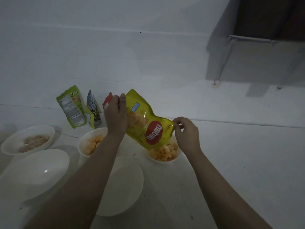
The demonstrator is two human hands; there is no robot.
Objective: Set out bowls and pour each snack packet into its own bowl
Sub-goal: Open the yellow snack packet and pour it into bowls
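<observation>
A yellow snack packet (pixel 145 123) with a red oval logo hangs upside down, tilted, its mouth just above a white bowl (pixel 177 156) that holds orange chips. My left hand (pixel 115 114) grips the packet's raised bottom end. My right hand (pixel 186 133) pinches the packet's lower right corner near the mouth. A second white bowl (pixel 82 142) with orange snacks sits behind my left forearm. A third bowl (pixel 9 144) at the far left holds pale brown snacks. Two white bowls, one at the near left (pixel 39 172) and one in the near middle (pixel 128 187), hold nothing.
Three packets lean against the white wall at the back: a green one (pixel 71 108), a silver and yellow one (pixel 94 111), and a red one (pixel 107 101) partly hidden by my left hand. A dark cabinet (pixel 264 17) with a metal rail hangs at the upper right.
</observation>
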